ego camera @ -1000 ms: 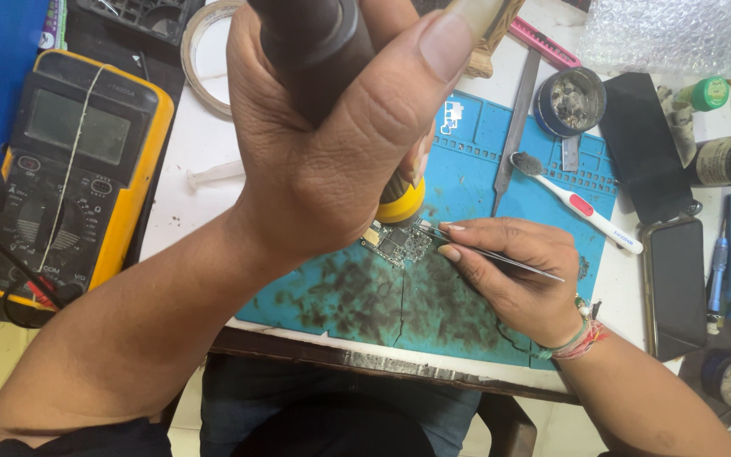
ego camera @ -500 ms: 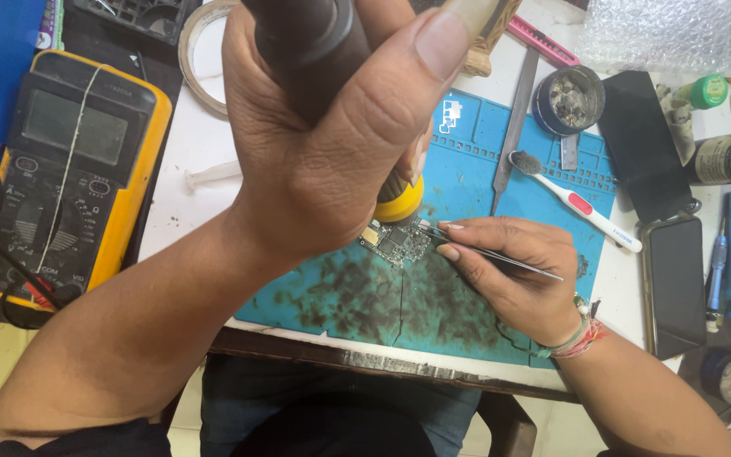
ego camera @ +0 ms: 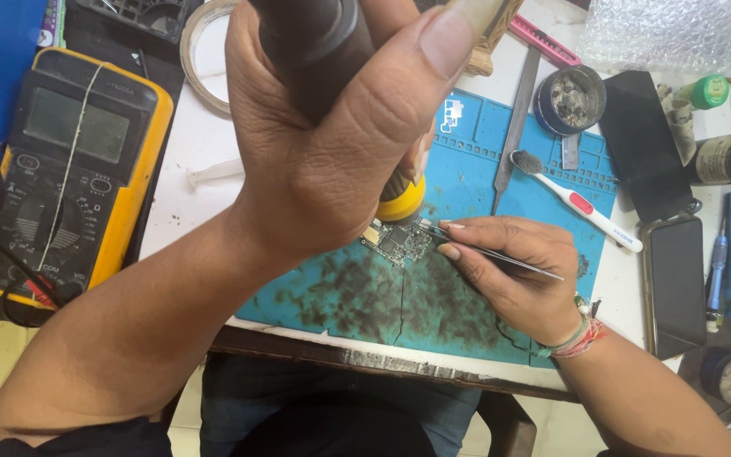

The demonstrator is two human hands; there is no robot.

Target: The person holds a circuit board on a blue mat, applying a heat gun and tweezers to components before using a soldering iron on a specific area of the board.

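1. The fingers of the left hand (ego camera: 340, 144) are wrapped tightly around the dark handle of a hot-air tool (ego camera: 315, 42); its yellow collar (ego camera: 402, 201) is aimed down at a small circuit board (ego camera: 397, 241), which lies on the blue work mat (ego camera: 467, 152).
2. The fingers of the right hand (ego camera: 513, 267) are pinched narrowly on slim tweezers (ego camera: 484, 250), whose tips are set at the board's right edge.
3. The step in hand is judged to be rework of a component: heat is directed from above while the tweezers are kept ready. The next move is judged to call for a steady nozzle and a light, precise nip of the tips.
4. The left forearm is raised close to the camera and angled up from the lower left; the wrist is bent down. The right wrist, ringed by thread bracelets (ego camera: 581, 334), is rested on the mat.
5. A yellow multimeter (ego camera: 69, 169) is seen at left, a white brush (ego camera: 573, 203) and a dark phone (ego camera: 674, 283) at right.
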